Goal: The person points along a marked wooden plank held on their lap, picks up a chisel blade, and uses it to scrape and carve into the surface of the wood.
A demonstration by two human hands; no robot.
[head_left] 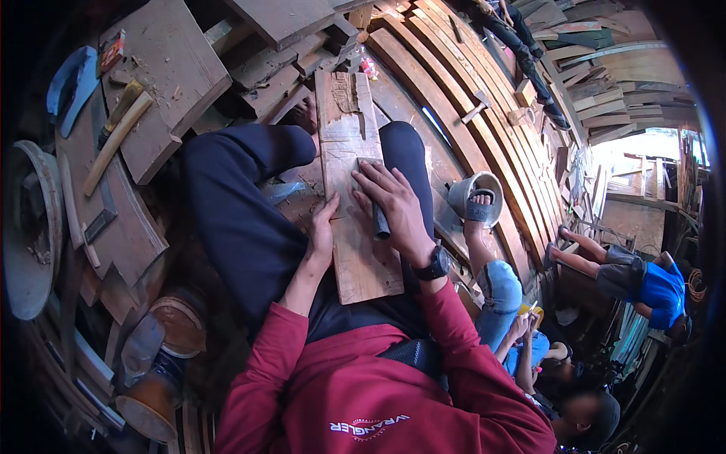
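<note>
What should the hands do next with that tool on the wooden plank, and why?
Probably push the grey tool a little further along the plank. The right hand already grips it flat against the wood, and the left hand steadies the plank's edge across the lap, so the board looks braced for a short stroke.

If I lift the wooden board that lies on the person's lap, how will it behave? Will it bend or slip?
The wooden board looks thick and flat, so it probably stays stiff. Its rough, chipped surface likely grips rather than slips. It lies lengthwise along the lap, steadied by the left hand and right hand, so once released it may tip.
</note>
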